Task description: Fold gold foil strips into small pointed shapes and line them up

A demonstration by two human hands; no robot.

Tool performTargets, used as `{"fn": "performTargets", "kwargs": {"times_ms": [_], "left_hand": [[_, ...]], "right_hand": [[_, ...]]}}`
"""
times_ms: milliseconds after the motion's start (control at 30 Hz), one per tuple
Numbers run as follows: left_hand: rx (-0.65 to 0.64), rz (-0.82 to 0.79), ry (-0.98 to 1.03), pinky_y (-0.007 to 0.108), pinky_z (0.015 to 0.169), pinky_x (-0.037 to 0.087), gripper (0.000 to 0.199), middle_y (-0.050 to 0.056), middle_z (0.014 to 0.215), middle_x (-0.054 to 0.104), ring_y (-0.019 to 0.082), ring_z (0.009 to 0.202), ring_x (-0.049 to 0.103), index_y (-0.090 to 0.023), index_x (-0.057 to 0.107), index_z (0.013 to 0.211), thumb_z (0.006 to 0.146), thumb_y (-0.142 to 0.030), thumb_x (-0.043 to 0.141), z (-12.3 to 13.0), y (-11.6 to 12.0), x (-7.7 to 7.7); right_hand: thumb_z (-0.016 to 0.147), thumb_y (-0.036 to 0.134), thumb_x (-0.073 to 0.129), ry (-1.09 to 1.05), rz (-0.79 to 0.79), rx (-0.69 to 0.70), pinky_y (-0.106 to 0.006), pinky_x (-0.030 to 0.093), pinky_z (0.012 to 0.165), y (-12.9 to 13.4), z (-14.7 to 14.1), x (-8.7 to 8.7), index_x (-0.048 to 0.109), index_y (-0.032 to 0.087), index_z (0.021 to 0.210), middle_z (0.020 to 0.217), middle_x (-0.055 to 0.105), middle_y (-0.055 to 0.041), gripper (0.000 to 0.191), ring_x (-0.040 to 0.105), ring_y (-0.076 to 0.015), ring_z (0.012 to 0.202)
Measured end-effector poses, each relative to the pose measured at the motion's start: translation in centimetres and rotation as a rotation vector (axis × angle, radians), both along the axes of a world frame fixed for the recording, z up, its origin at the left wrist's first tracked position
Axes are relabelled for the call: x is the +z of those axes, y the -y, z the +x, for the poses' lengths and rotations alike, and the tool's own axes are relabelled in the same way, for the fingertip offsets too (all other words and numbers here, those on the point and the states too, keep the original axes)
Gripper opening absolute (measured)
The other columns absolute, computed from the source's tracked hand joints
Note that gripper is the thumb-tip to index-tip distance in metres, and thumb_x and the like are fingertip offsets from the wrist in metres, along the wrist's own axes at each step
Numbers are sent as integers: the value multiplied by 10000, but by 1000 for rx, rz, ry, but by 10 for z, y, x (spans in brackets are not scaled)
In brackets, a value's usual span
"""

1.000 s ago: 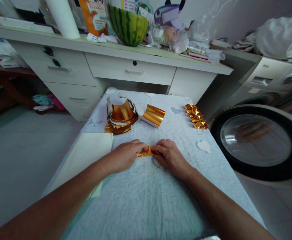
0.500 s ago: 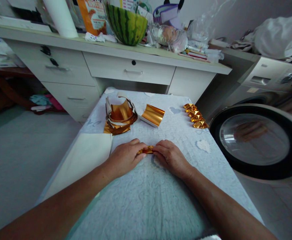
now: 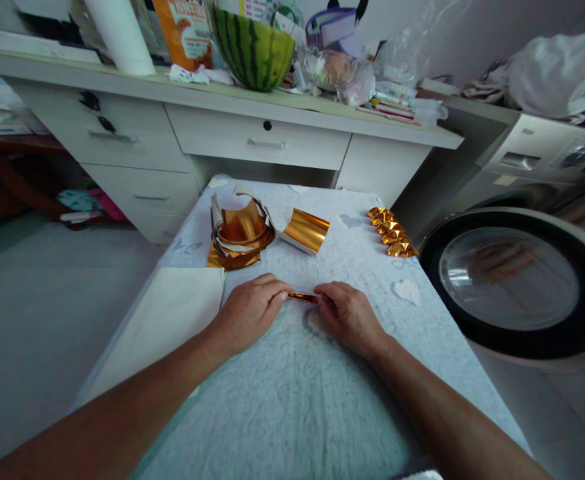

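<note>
**Gold strip (image 3: 303, 297) pinched from both ends**

We see the left hand (image 3: 255, 310) and the right hand (image 3: 353, 313) meeting the strip from opposite sides, over the middle of the cloth-covered tabletop (image 3: 282, 407). The left fingers are clamped on one end, thumb against forefinger; the right fingers are together on the other end, though we cannot make out exactly how their hidden tips sit. Only the strip's middle shows, thin and nearly level. We judge that gripping both ends holds it straight and stops its layers from springing apart. Whether it rests on the tabletop or hangs slightly above, we cannot tell.

Beyond the left hand, a curled bundle of gold sheets (image 3: 245, 227) sits with its ends bent upward, and just to its right lies a curved gold piece (image 3: 307, 231). We take both to be placed there for an easy reach that leaves the near surface free for handling. By the far right edge, folded gold pieces (image 3: 393, 233) lie in a neat, close row, well apart from the bundle, probably so that the two do not mix. Pale paper (image 3: 172, 313) lies flat along the left edge.
</note>
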State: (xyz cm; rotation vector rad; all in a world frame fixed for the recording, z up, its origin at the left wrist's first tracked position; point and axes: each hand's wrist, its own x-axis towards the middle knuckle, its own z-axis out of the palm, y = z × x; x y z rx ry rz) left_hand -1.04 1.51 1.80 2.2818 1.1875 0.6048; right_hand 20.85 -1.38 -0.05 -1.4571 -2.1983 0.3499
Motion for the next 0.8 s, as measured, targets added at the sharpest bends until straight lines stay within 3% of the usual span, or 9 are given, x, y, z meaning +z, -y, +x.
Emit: {"fn": "performTargets", "kwargs": {"times_ms": [400,533,633,800], "left_hand": [[18,24,-51,295,793,499,310,53,988,700,185,916,657,-185,691,1058,887,-132,438,3,2,1],[28,32,-34,298,826,492,324,30,1026,710,182,938,661,-208,656,1078,869,-118,425,2,4,0],[37,47,-11,271,745,475,293,-7,915,709,161,823,664,-223,595,1092,882,-134,411,2,6,0],[-21,-6,45,239,628,409,213,-30,732,629,137,686,612,-208,585,938,919,-178,375,1,8,4]], "right_hand": [[881,144,490,-81,-18,-2,-292,444,736,1,-5,0,591,192,922,855,649,-41,119,583,-173,789],[910,166,460,-155,-56,-2,-275,428,688,2,-4,4,544,203,1003,778,618,-11,131,565,-159,723],[937,179,430,-280,-105,55,-243,403,641,2,-1,7,508,219,976,742,565,21,96,522,-129,663],[980,243,409,-455,-208,159,-225,394,656,-2,5,6,512,211,862,753,523,24,160,499,-113,692]]}}
